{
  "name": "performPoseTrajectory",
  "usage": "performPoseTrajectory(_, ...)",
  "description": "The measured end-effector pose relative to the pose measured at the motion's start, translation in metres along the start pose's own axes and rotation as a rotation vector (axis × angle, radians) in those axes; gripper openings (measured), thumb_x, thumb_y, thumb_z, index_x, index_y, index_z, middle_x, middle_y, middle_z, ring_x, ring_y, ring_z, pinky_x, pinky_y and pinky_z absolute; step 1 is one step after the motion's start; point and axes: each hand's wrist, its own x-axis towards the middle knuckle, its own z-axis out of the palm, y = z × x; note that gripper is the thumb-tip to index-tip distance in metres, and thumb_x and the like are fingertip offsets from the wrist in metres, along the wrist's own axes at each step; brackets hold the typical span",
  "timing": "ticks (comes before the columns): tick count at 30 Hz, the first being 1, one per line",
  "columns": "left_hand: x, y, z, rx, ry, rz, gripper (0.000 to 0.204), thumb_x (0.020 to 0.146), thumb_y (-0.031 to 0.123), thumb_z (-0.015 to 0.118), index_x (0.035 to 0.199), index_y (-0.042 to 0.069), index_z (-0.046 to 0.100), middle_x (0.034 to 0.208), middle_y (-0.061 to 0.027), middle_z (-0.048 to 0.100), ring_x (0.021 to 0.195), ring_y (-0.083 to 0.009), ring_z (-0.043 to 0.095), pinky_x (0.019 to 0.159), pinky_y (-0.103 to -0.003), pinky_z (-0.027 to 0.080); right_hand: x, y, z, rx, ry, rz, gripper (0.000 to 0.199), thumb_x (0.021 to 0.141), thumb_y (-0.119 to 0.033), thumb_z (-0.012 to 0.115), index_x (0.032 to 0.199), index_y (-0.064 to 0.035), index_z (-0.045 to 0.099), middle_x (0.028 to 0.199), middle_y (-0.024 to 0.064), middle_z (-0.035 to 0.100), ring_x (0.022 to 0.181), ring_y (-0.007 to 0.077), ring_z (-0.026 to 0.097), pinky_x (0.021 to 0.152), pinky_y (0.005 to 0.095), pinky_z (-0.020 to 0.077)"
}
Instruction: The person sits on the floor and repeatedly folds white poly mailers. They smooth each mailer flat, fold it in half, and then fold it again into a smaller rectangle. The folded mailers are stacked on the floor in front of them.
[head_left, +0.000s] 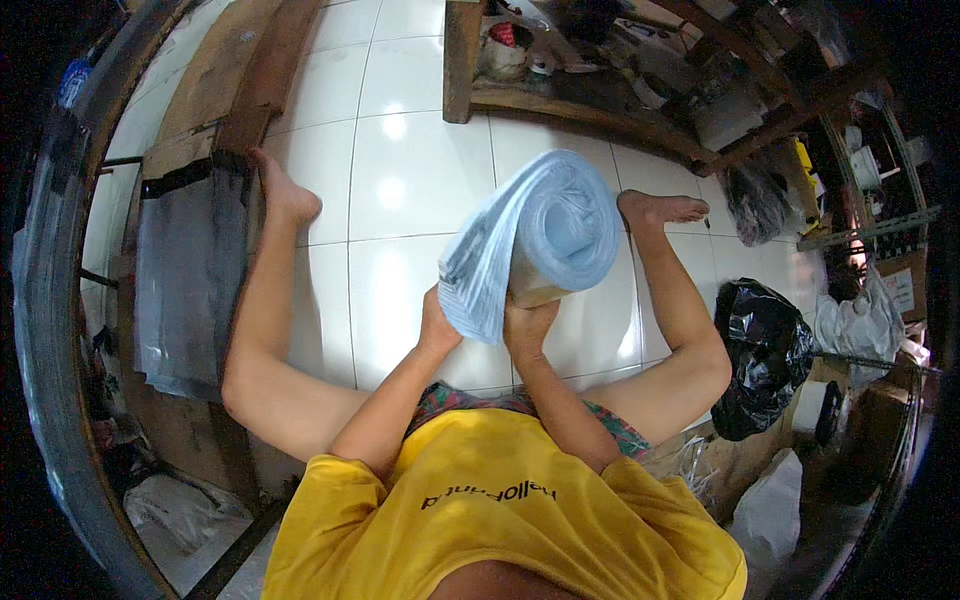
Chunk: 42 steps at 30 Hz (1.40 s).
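Note:
A thick roll of light blue plastic sheeting (575, 215) is raised in front of me, between my spread legs, with its coiled end facing up toward the right. The outer layers (485, 270) hang loose in folds on its left side. My left hand (437, 325) grips the roll at that loose flap, with most of its fingers hidden behind the plastic. Under the lower edge, my right hand (530, 325) is closed against the roll and supports it from below; its fingertips are out of sight.
White floor tiles (400, 190) lie under my legs. At left, a wooden bench (215, 90) carries grey plastic sheets (190, 270). A wooden shelf (590, 115) with clutter stands ahead. To my right are a black plastic bag (760, 350) and white bags (860, 320).

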Motion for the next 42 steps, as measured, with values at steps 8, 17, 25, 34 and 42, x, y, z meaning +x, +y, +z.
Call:
performPoseTrajectory(8, 0.058, 0.083, -0.067, -0.228, 0.125, -0.342, 0.036, 0.088, 0.033, 0.072, 0.09, -0.003, 0.067, 0.08, -0.0058, 0.065, 0.067, -0.0152, 0.058, 0.064, -0.034, 0.048, 0.099, -0.042, -0.055, -0.025, -0.238, 0.037, 0.064, 0.08, -0.021, 0.083, 0.129, 0.0065, 0.052, 0.117, 0.018, 0.067, 0.106, 0.0272, 0.065, 0.096, 0.0374, 0.0506)
performPoseTrajectory(17, 0.1, -0.066, -0.085, -0.165, -0.03, -0.809, 0.039, 0.085, 0.018, 0.071, 0.109, -0.013, 0.064, 0.094, -0.0195, 0.068, 0.077, -0.0299, 0.066, 0.069, -0.045, 0.054, 0.1, 0.04, -0.024, -0.833, -0.285, -0.08, 0.078, 0.081, -0.032, 0.08, 0.14, 0.0071, 0.044, 0.126, 0.0265, 0.061, 0.124, 0.0375, 0.055, 0.112, 0.0482, 0.0376)
performPoseTrajectory(25, 0.109, -0.063, -0.088, -0.171, -0.077, -0.909, 0.033, 0.085, 0.022, 0.073, 0.102, -0.005, 0.065, 0.084, -0.013, 0.066, 0.069, -0.0259, 0.065, 0.064, -0.042, 0.053, 0.076, 0.012, 0.061, -1.023, -1.344, -0.932, 0.013, 0.085, -0.019, 0.06, 0.089, -0.0125, 0.07, 0.101, 0.0085, 0.069, 0.107, 0.0264, 0.06, 0.104, 0.0487, 0.0403)
performPoseTrajectory(34, 0.109, -0.061, -0.093, -0.152, -0.084, -0.889, 0.032, 0.085, 0.021, 0.073, 0.102, -0.004, 0.063, 0.084, -0.0113, 0.063, 0.068, -0.0239, 0.061, 0.062, -0.042, 0.051, 0.157, 0.029, -0.053, -1.338, -1.381, -0.618, 0.034, 0.088, -0.026, 0.063, 0.118, -0.012, 0.068, 0.119, 0.014, 0.059, 0.132, 0.0328, 0.047, 0.117, 0.0702, 0.0185)
performPoseTrajectory(42, 0.114, -0.064, -0.093, -0.12, -0.07, -0.9, 0.035, 0.087, 0.018, 0.071, 0.107, -0.01, 0.063, 0.088, -0.0149, 0.067, 0.07, -0.0265, 0.065, 0.063, -0.043, 0.054, 0.159, 0.051, -0.161, -1.322, -0.762, -0.29, 0.053, 0.092, -0.048, 0.064, 0.117, -0.0022, 0.067, 0.136, 0.0273, 0.05, 0.134, 0.0403, 0.045, 0.112, 0.0645, 0.0321)
